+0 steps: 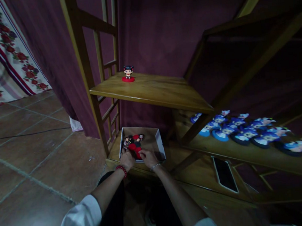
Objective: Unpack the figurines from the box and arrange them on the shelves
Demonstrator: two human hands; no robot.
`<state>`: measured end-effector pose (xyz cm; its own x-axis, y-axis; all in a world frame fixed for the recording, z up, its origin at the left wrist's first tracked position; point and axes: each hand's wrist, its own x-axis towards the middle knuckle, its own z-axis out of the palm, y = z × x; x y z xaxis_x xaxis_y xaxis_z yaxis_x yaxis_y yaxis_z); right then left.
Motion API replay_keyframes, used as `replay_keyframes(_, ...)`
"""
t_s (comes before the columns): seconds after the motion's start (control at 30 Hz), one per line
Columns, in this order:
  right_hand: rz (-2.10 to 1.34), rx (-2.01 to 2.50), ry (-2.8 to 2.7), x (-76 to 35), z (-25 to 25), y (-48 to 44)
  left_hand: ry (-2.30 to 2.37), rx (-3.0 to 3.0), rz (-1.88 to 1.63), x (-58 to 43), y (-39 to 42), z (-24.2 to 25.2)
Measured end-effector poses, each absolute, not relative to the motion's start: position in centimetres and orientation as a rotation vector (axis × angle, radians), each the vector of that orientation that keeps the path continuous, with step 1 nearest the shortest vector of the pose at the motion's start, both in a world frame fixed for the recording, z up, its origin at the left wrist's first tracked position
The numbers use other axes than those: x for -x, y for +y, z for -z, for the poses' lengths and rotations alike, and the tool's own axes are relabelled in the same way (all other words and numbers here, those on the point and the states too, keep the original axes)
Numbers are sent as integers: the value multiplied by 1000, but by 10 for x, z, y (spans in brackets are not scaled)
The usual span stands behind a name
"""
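Observation:
A shallow white-rimmed cardboard box [158, 137] sits on the lowest wooden shelf and holds several small red-and-black figurines [132, 142]. My left hand [126, 159] reaches over the box's near edge, fingers curled down onto a red figurine. Beside it, my right hand [148, 157] also dips into the box, its fingers bent over the red pieces. What each hand actually grips is hidden by the fingers. One red-based figurine with black hair [128, 74] stands alone on the upper shelf [154, 90].
A row of several blue figurines [246, 130] lies on the middle shelf to the right. A dark phone [225, 179] rests on the lower shelf. Wooden uprights [85, 73] frame the shelf; tiled floor [34, 157] and curtains are at left.

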<state>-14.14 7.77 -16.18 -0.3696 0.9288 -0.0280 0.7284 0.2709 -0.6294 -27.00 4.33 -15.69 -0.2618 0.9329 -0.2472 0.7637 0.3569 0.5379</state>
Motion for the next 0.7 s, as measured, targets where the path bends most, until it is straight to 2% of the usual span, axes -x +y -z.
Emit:
replay_keyframes(0.5,-662,1587,-2276,184,201,127,2135,-1376,-514,275,56,175)
replay_keyframes(0.7,-598,1567,-2394,193,202,132,2046,-1350,-726,278,65,187)
